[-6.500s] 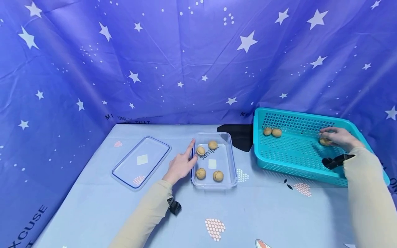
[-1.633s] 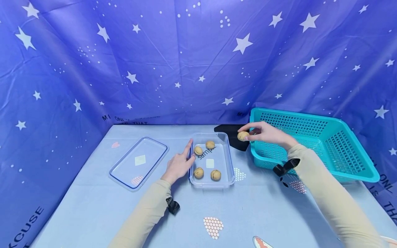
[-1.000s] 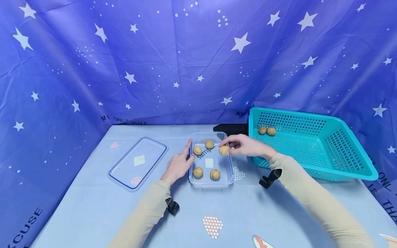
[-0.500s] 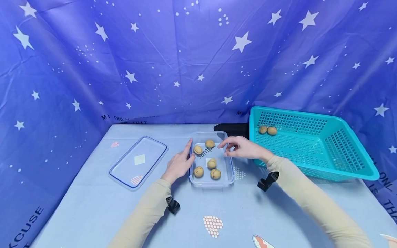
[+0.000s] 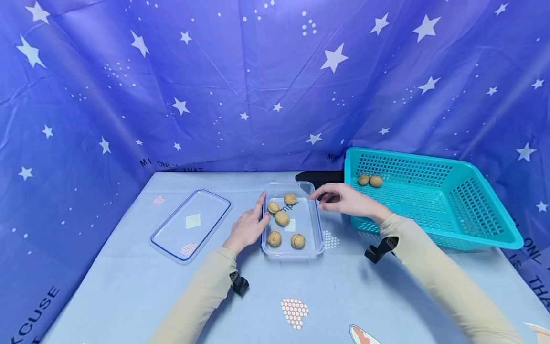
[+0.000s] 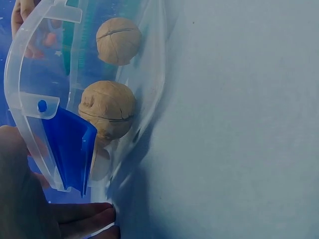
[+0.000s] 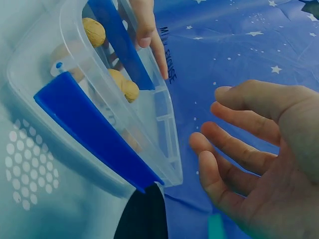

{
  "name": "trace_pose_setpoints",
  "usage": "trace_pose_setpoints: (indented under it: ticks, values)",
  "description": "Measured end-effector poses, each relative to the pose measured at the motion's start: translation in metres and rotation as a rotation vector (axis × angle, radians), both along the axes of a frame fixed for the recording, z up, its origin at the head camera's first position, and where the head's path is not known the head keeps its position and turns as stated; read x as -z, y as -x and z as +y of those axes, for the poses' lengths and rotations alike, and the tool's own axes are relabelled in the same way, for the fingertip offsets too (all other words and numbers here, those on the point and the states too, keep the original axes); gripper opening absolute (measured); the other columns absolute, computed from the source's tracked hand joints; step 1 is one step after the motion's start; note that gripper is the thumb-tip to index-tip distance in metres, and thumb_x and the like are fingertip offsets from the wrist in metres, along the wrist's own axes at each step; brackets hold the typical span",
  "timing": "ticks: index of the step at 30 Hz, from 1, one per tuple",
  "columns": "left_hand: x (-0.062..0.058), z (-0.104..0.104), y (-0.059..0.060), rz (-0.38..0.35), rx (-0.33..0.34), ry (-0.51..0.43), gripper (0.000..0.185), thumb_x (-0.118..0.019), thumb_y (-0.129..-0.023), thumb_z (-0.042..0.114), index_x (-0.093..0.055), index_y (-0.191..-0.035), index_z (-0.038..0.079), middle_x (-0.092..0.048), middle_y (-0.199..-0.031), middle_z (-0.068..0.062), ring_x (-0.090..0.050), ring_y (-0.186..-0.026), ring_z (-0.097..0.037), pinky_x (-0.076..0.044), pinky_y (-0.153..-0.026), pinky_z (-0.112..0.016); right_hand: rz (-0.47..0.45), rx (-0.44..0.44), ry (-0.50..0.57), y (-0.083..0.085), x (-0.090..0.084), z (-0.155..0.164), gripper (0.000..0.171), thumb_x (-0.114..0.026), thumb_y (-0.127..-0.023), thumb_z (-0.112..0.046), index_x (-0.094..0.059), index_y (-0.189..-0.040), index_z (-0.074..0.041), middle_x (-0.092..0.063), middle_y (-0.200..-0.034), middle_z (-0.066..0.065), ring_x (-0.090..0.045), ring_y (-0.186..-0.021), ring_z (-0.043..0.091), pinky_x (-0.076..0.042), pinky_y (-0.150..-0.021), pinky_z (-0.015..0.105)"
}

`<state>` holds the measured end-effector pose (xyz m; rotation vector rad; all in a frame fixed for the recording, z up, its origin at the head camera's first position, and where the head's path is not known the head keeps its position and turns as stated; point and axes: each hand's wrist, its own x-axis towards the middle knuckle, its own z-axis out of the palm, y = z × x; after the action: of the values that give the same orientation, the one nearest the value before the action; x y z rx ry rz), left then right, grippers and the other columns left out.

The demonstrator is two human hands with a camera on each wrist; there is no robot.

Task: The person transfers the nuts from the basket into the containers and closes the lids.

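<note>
A clear plastic food container stands mid-table with several walnuts lying loose inside. One walnut lies left of the white square, close to another walnut by the left wall. My left hand rests against the container's left side, index finger stretched along the rim and thumb at the edge; blue clip flaps hang from its sides. Just off the right rim hovers my right hand, fingers loosely bent and nothing between them, as the right wrist view also shows.
A turquoise perforated basket stands at the right, with two walnuts in its far left corner. The container's blue-edged lid lies flat at the left. A starry blue curtain closes off the back.
My right hand has carried a walnut from the basket and let it go inside the container. That walnut has rolled leftward, and the hand has drawn back slightly right. The left hand stays put.
</note>
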<state>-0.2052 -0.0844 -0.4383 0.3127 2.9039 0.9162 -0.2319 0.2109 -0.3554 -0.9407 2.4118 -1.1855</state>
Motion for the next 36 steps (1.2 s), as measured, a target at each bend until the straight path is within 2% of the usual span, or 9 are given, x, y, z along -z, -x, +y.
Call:
trace_pose_setpoints:
  ticks: [3, 9, 13, 16, 18, 24, 31, 36]
  values:
    - [0.0, 0.0, 0.001, -0.001, 0.001, 0.002, 0.064, -0.039, -0.101, 0.038, -0.012, -0.157, 0.026, -0.057, -0.128, -0.023, -0.058, -0.108, -0.038, -0.05, -0.077, -0.053, -0.005, 0.011, 0.003, 0.0, -0.002, 0.005, 0.03, -0.063, -0.094, -0.009, -0.061, -0.123, -0.002, -0.062, -0.118, 0.017, -0.062, -0.099, 0.024, -0.05, -0.088, 0.045]
    - [0.0, 0.0, 0.001, 0.012, 0.013, 0.01, 0.065, -0.04, -0.1, 0.037, -0.012, -0.157, 0.024, -0.062, -0.117, -0.024, -0.061, -0.091, -0.033, -0.05, -0.067, -0.047, -0.008, 0.043, -0.011, -0.001, -0.009, 0.013, 0.031, -0.061, -0.095, -0.011, -0.059, -0.125, 0.0, -0.065, -0.111, 0.012, -0.063, -0.099, 0.03, -0.052, -0.08, 0.042]
    - [-0.001, -0.001, 0.001, 0.002, 0.018, 0.003, 0.066, -0.041, -0.1, 0.037, -0.011, -0.157, 0.024, -0.064, -0.095, -0.021, -0.058, -0.073, -0.027, -0.047, -0.057, -0.04, 0.017, 0.06, -0.024, -0.001, -0.016, 0.018, 0.029, -0.06, -0.095, -0.008, -0.061, -0.123, 0.0, -0.065, -0.109, 0.012, -0.063, -0.097, 0.03, -0.053, -0.077, 0.038]
    - [-0.001, -0.001, 0.001, -0.015, 0.018, 0.001, 0.066, -0.04, -0.101, 0.037, -0.009, -0.157, 0.025, -0.058, -0.075, -0.015, -0.053, -0.064, -0.023, -0.043, -0.051, -0.037, 0.031, 0.082, -0.053, 0.0, -0.023, 0.022, 0.028, -0.06, -0.095, -0.008, -0.062, -0.123, -0.002, -0.065, -0.111, 0.01, -0.062, -0.098, 0.027, -0.053, -0.077, 0.037]
    - [-0.002, -0.002, 0.001, -0.022, 0.017, 0.002, 0.066, -0.04, -0.101, 0.038, -0.009, -0.157, 0.025, -0.054, -0.07, -0.012, -0.052, -0.062, -0.023, -0.042, -0.05, -0.036, 0.039, 0.1, -0.075, 0.0, -0.027, 0.025, 0.027, -0.061, -0.095, -0.009, -0.063, -0.122, -0.005, -0.065, -0.111, 0.009, -0.063, -0.096, 0.026, -0.054, -0.075, 0.036]
    - [0.0, -0.002, 0.002, -0.02, 0.013, 0.012, 0.066, -0.041, -0.1, 0.038, -0.009, -0.157, 0.026, -0.058, -0.075, -0.014, -0.053, -0.062, -0.023, -0.042, -0.049, -0.036, 0.052, 0.145, -0.124, 0.002, -0.034, 0.039, 0.027, -0.061, -0.096, -0.013, -0.063, -0.122, -0.009, -0.065, -0.108, 0.008, -0.063, -0.091, 0.026, -0.052, -0.07, 0.033]
    - [0.0, -0.002, 0.002, -0.03, 0.007, 0.015, 0.066, -0.04, -0.1, 0.038, -0.009, -0.157, 0.027, -0.063, -0.094, -0.021, -0.054, -0.067, -0.023, -0.043, -0.051, -0.036, 0.03, 0.16, -0.166, 0.005, -0.036, 0.056, 0.029, -0.059, -0.097, -0.014, -0.061, -0.125, -0.007, -0.065, -0.112, 0.012, -0.063, -0.097, 0.028, -0.052, -0.077, 0.041]
    - [0.0, -0.001, 0.002, -0.03, 0.008, 0.013, 0.066, -0.041, -0.1, 0.039, -0.009, -0.157, 0.027, -0.063, -0.106, -0.025, -0.055, -0.069, -0.025, -0.044, -0.052, -0.036, 0.049, 0.171, -0.192, 0.007, -0.037, 0.065, 0.031, -0.059, -0.097, -0.012, -0.06, -0.126, -0.002, -0.062, -0.117, 0.014, -0.061, -0.097, 0.027, -0.051, -0.078, 0.039]
